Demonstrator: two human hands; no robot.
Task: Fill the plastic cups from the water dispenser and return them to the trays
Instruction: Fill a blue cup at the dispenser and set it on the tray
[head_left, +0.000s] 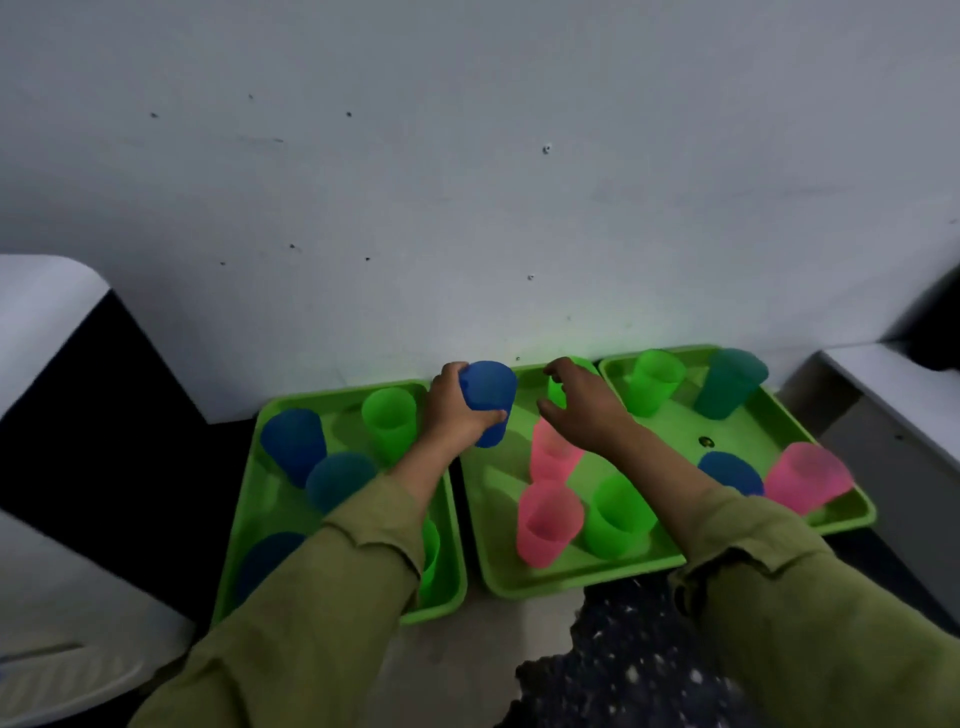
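Three green trays stand side by side against the wall: a left tray (236, 540), a middle tray (566, 578) and a right tray (737, 415). Each holds several upright blue, green, pink or teal plastic cups. My left hand (449, 410) grips a blue cup (491, 395) above the gap between the left and middle trays. My right hand (584, 402) curls its thumb and fingers round a green cup (557, 391) at the back of the middle tray; the hand hides most of that cup.
A white and black appliance (47, 312) fills the left side, with a white ribbed part (57, 670) lower down. A white surface (893, 379) lies at the right. The grey wall (467, 182) rises right behind the trays. Dark speckled cloth (623, 670) shows below.
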